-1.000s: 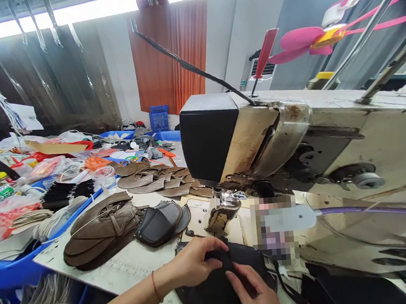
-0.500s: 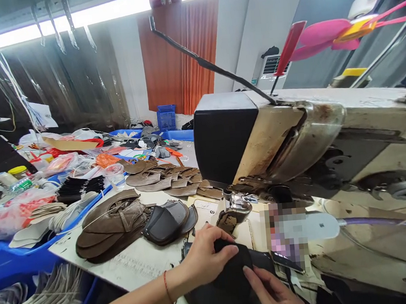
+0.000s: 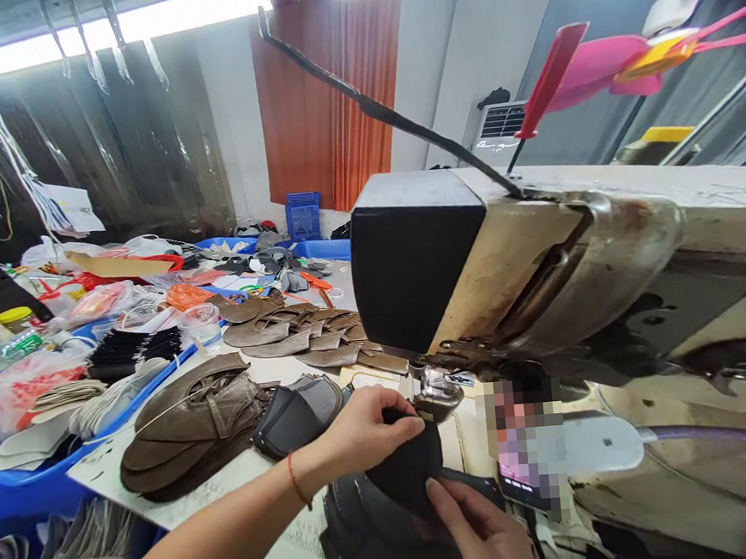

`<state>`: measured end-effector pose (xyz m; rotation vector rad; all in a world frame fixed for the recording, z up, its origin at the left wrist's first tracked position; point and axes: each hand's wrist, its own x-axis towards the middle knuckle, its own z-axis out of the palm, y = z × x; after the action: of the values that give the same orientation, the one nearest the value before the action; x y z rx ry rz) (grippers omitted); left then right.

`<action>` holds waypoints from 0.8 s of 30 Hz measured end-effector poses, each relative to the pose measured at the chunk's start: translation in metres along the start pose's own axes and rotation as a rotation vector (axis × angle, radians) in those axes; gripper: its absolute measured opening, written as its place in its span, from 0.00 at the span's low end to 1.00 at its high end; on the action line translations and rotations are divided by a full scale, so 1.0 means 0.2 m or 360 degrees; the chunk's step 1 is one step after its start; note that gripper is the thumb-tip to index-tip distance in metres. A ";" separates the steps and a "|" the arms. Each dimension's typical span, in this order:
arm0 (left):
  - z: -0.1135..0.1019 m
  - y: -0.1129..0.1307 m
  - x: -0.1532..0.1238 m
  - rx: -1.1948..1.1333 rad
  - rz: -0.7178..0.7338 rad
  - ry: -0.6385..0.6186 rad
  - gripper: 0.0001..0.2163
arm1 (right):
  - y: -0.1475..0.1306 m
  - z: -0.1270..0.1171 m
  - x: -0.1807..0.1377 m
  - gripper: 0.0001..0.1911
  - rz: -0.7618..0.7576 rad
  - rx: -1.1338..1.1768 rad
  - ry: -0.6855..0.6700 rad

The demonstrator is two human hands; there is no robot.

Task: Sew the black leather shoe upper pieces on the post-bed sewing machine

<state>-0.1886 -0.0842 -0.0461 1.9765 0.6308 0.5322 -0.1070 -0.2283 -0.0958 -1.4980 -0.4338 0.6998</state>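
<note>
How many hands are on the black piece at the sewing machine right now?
2. The left hand grips the black piece at its top edge, under the sewing machine; the right hand pinches its lower right edge.

Just beyond the hands, the presser foot (image 3: 439, 392) and the overhanging sewing machine head (image 3: 449, 265) close off the way forward and above. To their right the machine bed (image 3: 653, 473) blocks. To their left, bare desk (image 3: 234, 488) leaves a narrow lane before the stacked brown leather pieces (image 3: 191, 423) and grey pieces (image 3: 297, 415).
</note>
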 end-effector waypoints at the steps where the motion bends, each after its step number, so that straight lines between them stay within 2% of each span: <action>1: -0.02 0.00 0.03 -0.0019 -0.0030 -0.0039 0.11 | -0.01 0.01 0.01 0.20 -0.0010 -0.0027 -0.0038; 4: -0.06 0.02 0.11 -0.0105 -0.0107 -0.0132 0.11 | -0.05 0.03 0.07 0.21 0.0013 -0.0034 -0.0100; 7: -0.09 0.07 0.18 -0.0191 -0.0180 -0.0167 0.09 | -0.06 0.05 0.14 0.22 0.0148 0.0115 -0.0056; 13: -0.11 0.10 0.26 -0.0250 -0.0375 -0.0106 0.08 | -0.06 0.10 0.24 0.22 0.0231 0.0368 0.0016; 16: -0.11 0.09 0.27 -0.0297 -0.0335 -0.0058 0.08 | -0.08 0.13 0.23 0.21 0.0227 0.0384 0.0071; 20: -0.11 0.09 0.28 -0.0310 -0.0287 -0.0046 0.08 | -0.08 0.17 0.21 0.21 0.0074 0.0271 0.0201; 24: -0.12 0.10 0.29 -0.0242 -0.0238 -0.0009 0.07 | -0.07 0.18 0.19 0.22 -0.0001 0.0124 0.0223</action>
<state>-0.1548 -0.0404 -0.0108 1.7722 0.7076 0.4686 -0.1006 -0.1745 -0.0868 -1.4628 -0.2974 0.6006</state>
